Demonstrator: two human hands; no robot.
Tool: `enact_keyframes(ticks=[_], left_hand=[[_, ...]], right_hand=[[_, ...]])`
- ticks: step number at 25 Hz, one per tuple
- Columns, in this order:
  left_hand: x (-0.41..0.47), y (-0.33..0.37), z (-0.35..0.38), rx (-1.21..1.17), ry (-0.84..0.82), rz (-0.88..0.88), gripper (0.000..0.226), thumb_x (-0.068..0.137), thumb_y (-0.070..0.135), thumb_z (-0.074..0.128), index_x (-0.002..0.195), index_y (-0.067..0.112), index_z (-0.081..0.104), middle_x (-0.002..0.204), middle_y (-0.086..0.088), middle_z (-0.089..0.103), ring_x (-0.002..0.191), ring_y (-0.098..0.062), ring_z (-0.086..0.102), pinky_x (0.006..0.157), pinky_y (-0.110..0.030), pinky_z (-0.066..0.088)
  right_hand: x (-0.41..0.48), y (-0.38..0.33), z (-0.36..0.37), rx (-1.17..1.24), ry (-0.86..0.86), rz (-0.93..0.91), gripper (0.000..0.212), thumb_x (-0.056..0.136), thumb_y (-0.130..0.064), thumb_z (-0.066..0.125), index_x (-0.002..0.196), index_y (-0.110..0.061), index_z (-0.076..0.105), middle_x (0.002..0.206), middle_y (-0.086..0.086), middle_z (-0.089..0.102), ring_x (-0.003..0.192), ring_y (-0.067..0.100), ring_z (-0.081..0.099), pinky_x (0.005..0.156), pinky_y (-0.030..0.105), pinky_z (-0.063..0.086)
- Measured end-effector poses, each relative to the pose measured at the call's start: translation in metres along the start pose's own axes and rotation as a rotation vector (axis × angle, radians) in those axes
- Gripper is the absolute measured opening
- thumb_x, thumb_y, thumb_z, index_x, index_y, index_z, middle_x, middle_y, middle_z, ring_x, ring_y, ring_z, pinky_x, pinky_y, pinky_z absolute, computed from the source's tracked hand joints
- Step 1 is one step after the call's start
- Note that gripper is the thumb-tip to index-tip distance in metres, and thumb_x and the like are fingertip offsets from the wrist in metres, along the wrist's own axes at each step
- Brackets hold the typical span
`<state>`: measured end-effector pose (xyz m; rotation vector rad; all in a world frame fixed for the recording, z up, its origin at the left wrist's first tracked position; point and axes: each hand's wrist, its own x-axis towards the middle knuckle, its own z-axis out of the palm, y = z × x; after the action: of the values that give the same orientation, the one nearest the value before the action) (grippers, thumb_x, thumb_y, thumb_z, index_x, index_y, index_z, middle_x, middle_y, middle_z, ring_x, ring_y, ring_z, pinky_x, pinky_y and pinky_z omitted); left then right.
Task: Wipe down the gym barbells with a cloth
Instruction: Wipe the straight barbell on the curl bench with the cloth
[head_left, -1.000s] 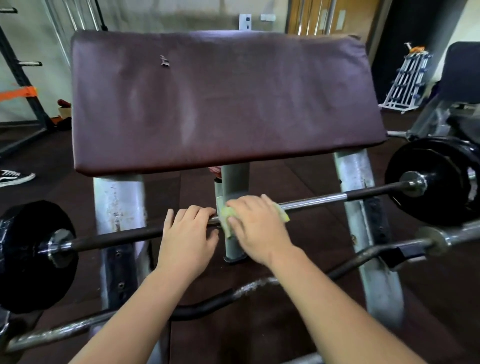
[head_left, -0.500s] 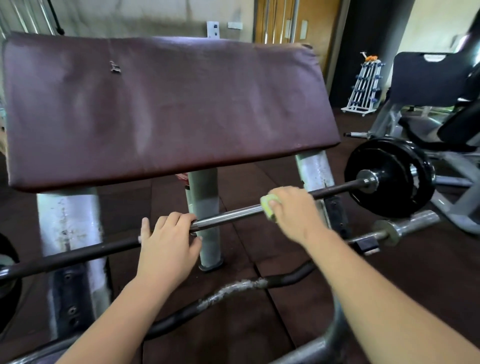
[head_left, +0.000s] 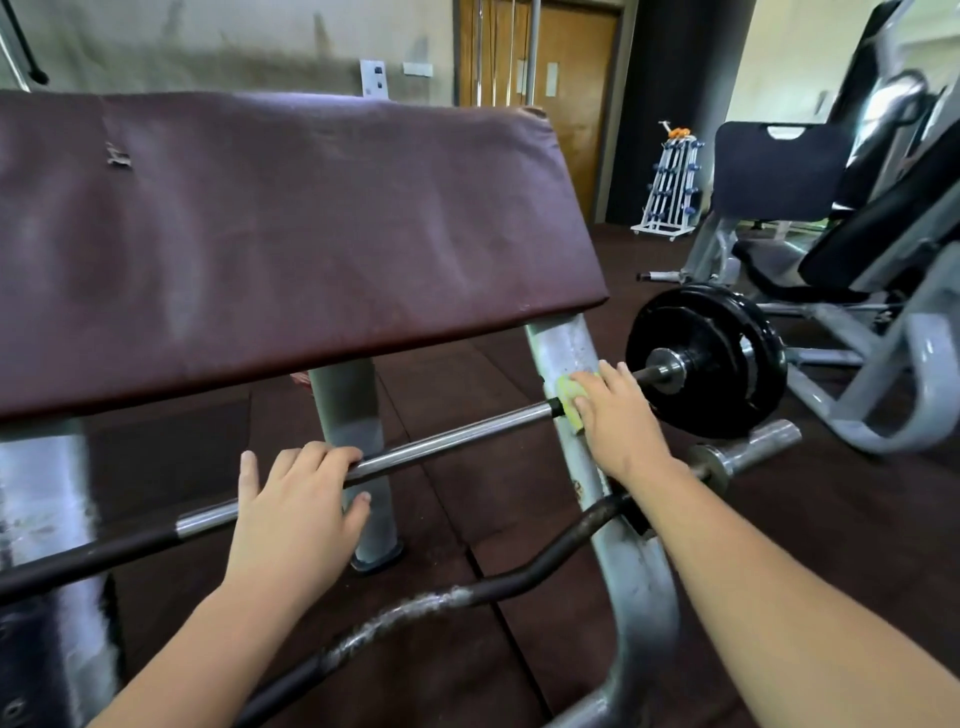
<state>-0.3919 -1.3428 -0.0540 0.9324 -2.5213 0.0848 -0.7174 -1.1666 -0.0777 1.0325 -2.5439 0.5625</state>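
Note:
A straight barbell (head_left: 457, 436) lies across the rack of a preacher bench, chrome in the middle, dark toward the ends. Its right end carries a black weight plate (head_left: 727, 358). My left hand (head_left: 296, 525) rests over the bar's middle, fingers curled on it. My right hand (head_left: 621, 415) presses a yellow-green cloth (head_left: 569, 397) around the bar near its right end, just inside the plate, in front of the bench's right post. Below it lies a curved EZ bar (head_left: 519, 577) with worn grips.
The bench's large maroon pad (head_left: 270, 234) slopes above the bars on grey posts (head_left: 566, 348). To the right stands a grey machine with a black seat (head_left: 779, 171). A small dumbbell rack (head_left: 670, 182) stands by the far wall. The floor is dark rubber.
My right hand has slid the cloth along the bar from the middle out to the right end near the plate. My left hand stayed on the bar. The view has swung right.

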Motion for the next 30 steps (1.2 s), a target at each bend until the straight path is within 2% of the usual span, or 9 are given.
enact_keyframes(ticks=[2, 5, 8, 11, 14, 17, 20, 25, 30], left_hand=[[0.001, 0.004, 0.002, 0.008, -0.003, -0.004, 0.044, 0.082, 0.043, 0.067, 0.123, 0.029, 0.059, 0.115, 0.006, 0.062, 0.113, -0.024, 0.056, 0.113, -0.062, 0.025], [0.005, 0.009, 0.006, 0.026, -0.004, -0.007, 0.044, 0.081, 0.041, 0.069, 0.121, 0.026, 0.06, 0.113, 0.003, 0.063, 0.111, -0.027, 0.058, 0.111, -0.062, 0.026], [0.009, 0.016, 0.008, 0.014, 0.005, -0.026, 0.041, 0.079, 0.038, 0.071, 0.118, 0.026, 0.062, 0.11, 0.002, 0.064, 0.109, -0.029, 0.058, 0.11, -0.062, 0.027], [0.007, 0.015, 0.008, 0.021, 0.005, -0.014, 0.043, 0.079, 0.037, 0.071, 0.12, 0.027, 0.061, 0.11, 0.003, 0.064, 0.108, -0.029, 0.058, 0.108, -0.062, 0.027], [0.002, 0.01, 0.007, 0.053, 0.004, 0.014, 0.049, 0.078, 0.038, 0.073, 0.124, 0.028, 0.06, 0.113, 0.003, 0.064, 0.108, -0.03, 0.059, 0.106, -0.062, 0.032], [0.001, 0.007, 0.004, 0.032, 0.0, 0.014, 0.052, 0.076, 0.036, 0.075, 0.125, 0.026, 0.06, 0.115, 0.001, 0.065, 0.107, -0.031, 0.059, 0.105, -0.061, 0.035], [-0.003, 0.007, 0.002, 0.024, 0.0, 0.014, 0.052, 0.077, 0.036, 0.074, 0.126, 0.026, 0.059, 0.116, 0.001, 0.064, 0.109, -0.03, 0.059, 0.107, -0.06, 0.035], [-0.004, 0.004, -0.003, -0.005, -0.003, 0.019, 0.05, 0.081, 0.04, 0.067, 0.128, 0.03, 0.055, 0.121, 0.006, 0.061, 0.115, -0.026, 0.055, 0.111, -0.058, 0.031], [-0.018, -0.025, -0.013, -0.005, 0.025, -0.042, 0.05, 0.081, 0.038, 0.068, 0.128, 0.028, 0.056, 0.121, 0.004, 0.059, 0.114, -0.028, 0.054, 0.11, -0.057, 0.034]], right_hand=[[0.0, -0.02, 0.003, 0.045, 0.057, 0.095, 0.056, 0.092, -0.037, 0.024, 0.125, -0.013, 0.063, 0.134, 0.023, 0.056, 0.132, 0.046, 0.046, 0.119, 0.052, 0.031], [-0.014, -0.055, 0.011, 0.073, 0.086, -0.16, 0.028, 0.092, -0.024, 0.04, 0.101, -0.018, 0.065, 0.104, 0.009, 0.062, 0.105, 0.035, 0.055, 0.095, 0.051, 0.047], [-0.014, -0.038, 0.004, 0.148, 0.064, -0.362, 0.021, 0.095, -0.015, 0.048, 0.108, -0.014, 0.064, 0.103, 0.006, 0.061, 0.102, 0.027, 0.053, 0.095, 0.04, 0.044], [0.0, 0.007, -0.016, -0.012, 0.114, -0.303, 0.012, 0.09, -0.004, 0.057, 0.091, -0.013, 0.065, 0.098, 0.01, 0.063, 0.096, 0.035, 0.055, 0.094, 0.046, 0.045], [0.014, 0.041, -0.02, -0.09, 0.091, 0.011, 0.03, 0.1, -0.007, 0.049, 0.128, -0.002, 0.058, 0.126, 0.023, 0.059, 0.124, 0.043, 0.049, 0.117, 0.05, 0.03], [0.009, 0.013, -0.007, 0.022, 0.1, 0.122, 0.029, 0.098, -0.017, 0.041, 0.118, -0.008, 0.06, 0.121, 0.018, 0.058, 0.125, 0.041, 0.047, 0.116, 0.052, 0.031], [-0.023, -0.06, 0.01, 0.153, 0.187, -0.061, 0.026, 0.088, -0.013, 0.052, 0.112, -0.012, 0.063, 0.119, 0.014, 0.062, 0.12, 0.042, 0.053, 0.105, 0.053, 0.04], [-0.048, -0.124, 0.023, 0.183, 0.063, -0.609, 0.042, 0.094, -0.021, 0.048, 0.134, -0.016, 0.057, 0.136, 0.011, 0.06, 0.137, 0.036, 0.049, 0.115, 0.05, 0.036], [-0.016, -0.032, 0.003, 0.126, 0.011, -0.411, 0.053, 0.086, -0.016, 0.072, 0.137, -0.019, 0.058, 0.137, 0.019, 0.06, 0.134, 0.045, 0.051, 0.114, 0.053, 0.039]])
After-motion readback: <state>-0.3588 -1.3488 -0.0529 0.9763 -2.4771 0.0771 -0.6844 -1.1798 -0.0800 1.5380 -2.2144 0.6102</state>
